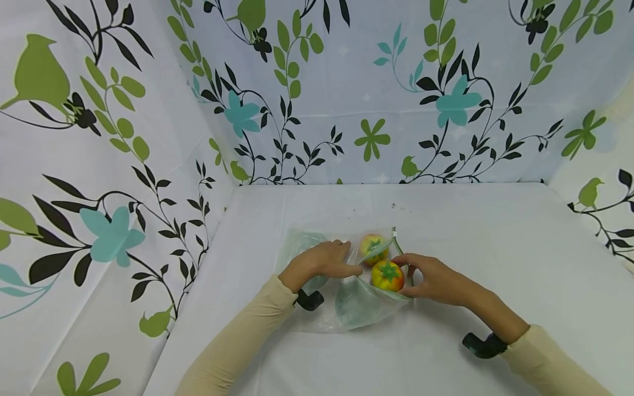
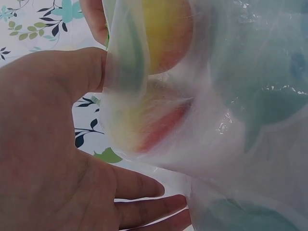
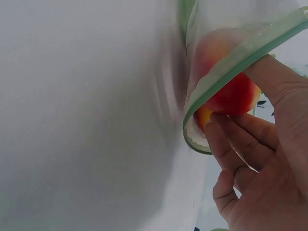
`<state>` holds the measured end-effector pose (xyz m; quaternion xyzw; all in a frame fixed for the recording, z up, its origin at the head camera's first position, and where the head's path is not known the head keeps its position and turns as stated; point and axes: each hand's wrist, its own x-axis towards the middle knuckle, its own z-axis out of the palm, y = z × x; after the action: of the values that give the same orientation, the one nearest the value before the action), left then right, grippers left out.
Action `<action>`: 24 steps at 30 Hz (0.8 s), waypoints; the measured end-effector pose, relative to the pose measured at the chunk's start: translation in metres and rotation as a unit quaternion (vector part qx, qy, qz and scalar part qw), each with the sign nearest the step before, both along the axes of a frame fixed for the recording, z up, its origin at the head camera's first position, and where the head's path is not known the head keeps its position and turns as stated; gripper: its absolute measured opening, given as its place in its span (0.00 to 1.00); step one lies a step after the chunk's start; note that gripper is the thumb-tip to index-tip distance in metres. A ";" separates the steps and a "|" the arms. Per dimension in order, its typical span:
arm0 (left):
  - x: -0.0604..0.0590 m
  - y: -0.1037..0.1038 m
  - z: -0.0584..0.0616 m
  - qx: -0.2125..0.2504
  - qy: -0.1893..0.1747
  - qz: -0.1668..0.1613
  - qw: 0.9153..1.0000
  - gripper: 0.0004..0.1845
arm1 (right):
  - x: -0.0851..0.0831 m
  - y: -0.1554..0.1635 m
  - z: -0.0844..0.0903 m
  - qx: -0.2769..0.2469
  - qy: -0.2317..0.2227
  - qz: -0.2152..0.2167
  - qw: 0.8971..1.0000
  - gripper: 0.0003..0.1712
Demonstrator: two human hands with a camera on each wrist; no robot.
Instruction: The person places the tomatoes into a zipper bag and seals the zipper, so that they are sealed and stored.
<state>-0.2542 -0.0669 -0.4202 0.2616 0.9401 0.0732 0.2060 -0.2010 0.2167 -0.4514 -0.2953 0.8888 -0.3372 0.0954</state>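
A clear plastic zip bag [image 1: 364, 308] with green patches and a green-edged mouth lies on the table, its mouth spread toward the right. At the mouth is a yellow-and-red fruit [image 1: 388, 276] with a green star-shaped top. Behind it sits a similar fruit [image 1: 373, 247], partly covered by the bag's upper edge. My right hand [image 1: 436, 279] holds the front fruit between thumb and fingers at the bag's rim; in the right wrist view its fingertips meet the fruit [image 3: 236, 96]. My left hand [image 1: 329, 259] rests over the bag, thumb at the mouth's edge, other fingers extended along the plastic [image 2: 231, 168].
The bag lies on a white-covered table [image 1: 470, 231]. A patterned cloth [image 1: 317, 126] with leaves and birds hangs behind it, and another patterned sheet [image 1: 99, 181] stands along the left side. Small dark specks [image 1: 393, 205] dot the table beyond the bag.
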 end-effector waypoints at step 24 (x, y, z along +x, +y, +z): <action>-0.002 0.000 -0.003 -0.002 -0.001 0.000 1.000 0.49 | 0.000 -0.005 -0.006 -0.005 0.011 0.030 0.999 0.37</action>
<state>-0.2560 -0.0670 -0.4232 0.2610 0.9400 0.0718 0.2075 -0.2010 0.2113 -0.4572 -0.3264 0.8787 -0.3353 0.0943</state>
